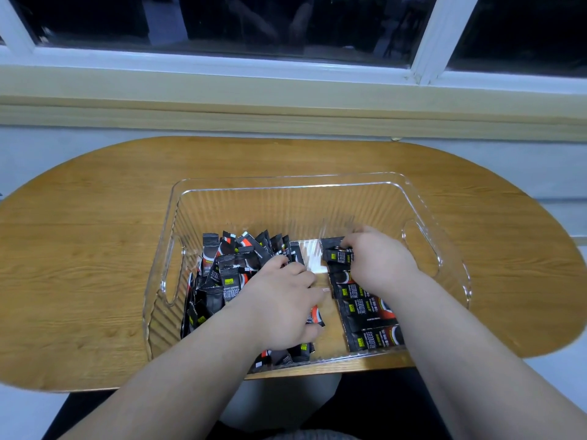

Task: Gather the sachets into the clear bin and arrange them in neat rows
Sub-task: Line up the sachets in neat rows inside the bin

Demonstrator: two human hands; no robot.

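Sachets: heap uncounted, row about five | bin: one | left hand grips heap | right hand pinches one

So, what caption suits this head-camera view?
Inside the clear bin, the right hand holds a sachet at the far end of a neat row; the left hand rests on the loose pile.

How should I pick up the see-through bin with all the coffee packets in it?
Use the slots cut into the end walls of the clear bin: the left handle and the right handle. Come from outside at both ends, fingers through the slots, grip under the rim. Coffee sachets pile up on its left side, so it will likely tip unless lifted level.
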